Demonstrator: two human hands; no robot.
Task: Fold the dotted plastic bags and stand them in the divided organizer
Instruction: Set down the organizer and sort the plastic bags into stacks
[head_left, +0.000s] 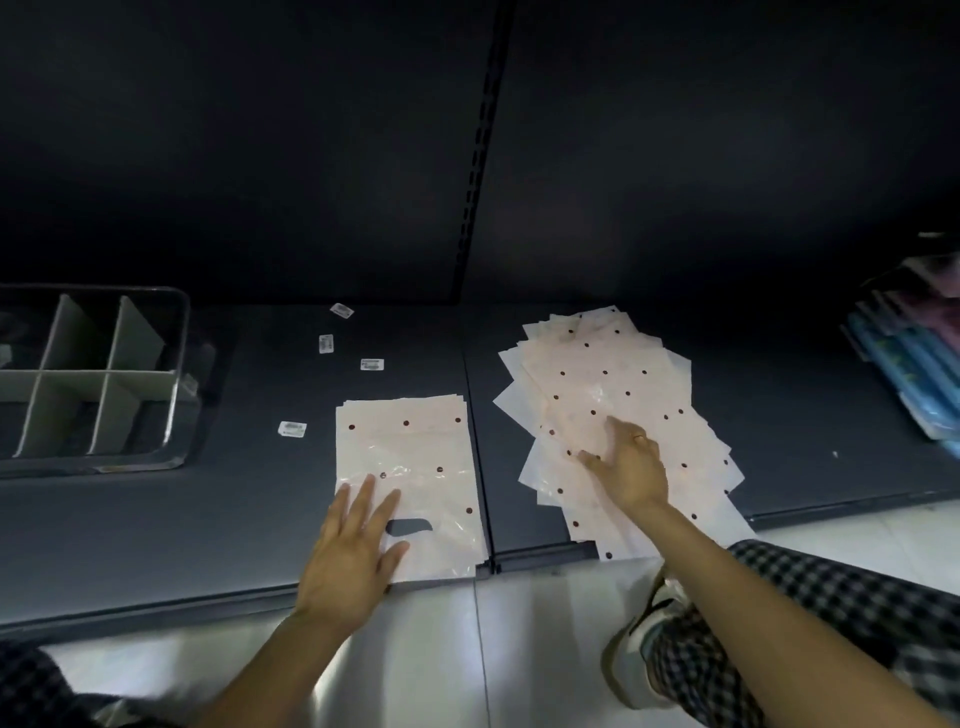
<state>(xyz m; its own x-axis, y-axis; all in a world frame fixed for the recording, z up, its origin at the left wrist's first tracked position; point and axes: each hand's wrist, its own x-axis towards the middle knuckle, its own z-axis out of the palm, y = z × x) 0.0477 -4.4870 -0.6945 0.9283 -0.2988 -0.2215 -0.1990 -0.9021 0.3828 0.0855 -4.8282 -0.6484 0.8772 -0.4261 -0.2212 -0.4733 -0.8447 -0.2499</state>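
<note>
A neat stack of pale pink dotted plastic bags (415, 447) lies flat on the dark shelf, handle cut-out toward me. My left hand (356, 545) rests on its near left corner with fingers straight and spread. To the right, a loose fanned pile of dotted bags (623, 384) spreads over the shelf and overhangs its front edge. My right hand (631, 465) lies on that pile with fingers extended, touching the top bags. The clear divided organizer (176, 332) stands at the far left, its grey dividers showing no bags.
Several small white label stickers (372, 364) lie on the shelf between organizer and bags. Blue and pink packaged goods (914, 353) lean at the far right. The shelf's front edge (156, 608) runs above a white tiled floor; my checked trouser leg and shoe (660, 613) sit lower right.
</note>
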